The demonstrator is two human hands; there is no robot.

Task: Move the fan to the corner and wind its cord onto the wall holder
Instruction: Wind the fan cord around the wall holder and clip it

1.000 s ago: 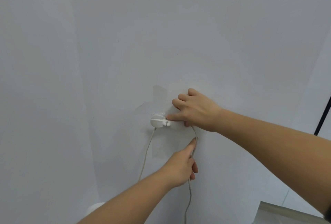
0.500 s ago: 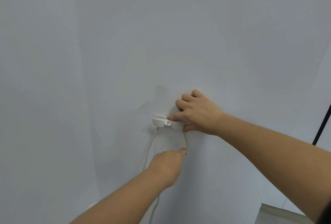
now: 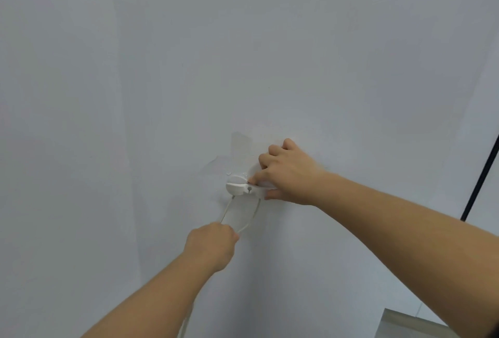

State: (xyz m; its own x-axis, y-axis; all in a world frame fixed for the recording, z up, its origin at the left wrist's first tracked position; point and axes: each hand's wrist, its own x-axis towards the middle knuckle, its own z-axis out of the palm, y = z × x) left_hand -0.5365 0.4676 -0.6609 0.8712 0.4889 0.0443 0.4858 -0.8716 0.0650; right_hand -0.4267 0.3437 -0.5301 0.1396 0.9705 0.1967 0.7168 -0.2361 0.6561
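A small white wall holder (image 3: pixel 237 187) is stuck on the pale wall, slightly below the middle of the view. My right hand (image 3: pixel 290 175) pinches its right end, fingers against the wall. A thin white cord (image 3: pixel 252 216) hangs from the holder as a short loop, both strands running down into my left hand (image 3: pixel 212 243), which is closed on it just below the holder. More cord trails down under my left forearm. The fan is out of view.
The wall (image 3: pixel 243 54) fills nearly the whole view, with a room corner line at the left. A black rod (image 3: pixel 480 181) slants along the right edge. A grey ledge (image 3: pixel 405 324) shows at the bottom right.
My left hand has moved left and up with the cord, shortening the loop under the holder. My right hand has stayed on the holder.
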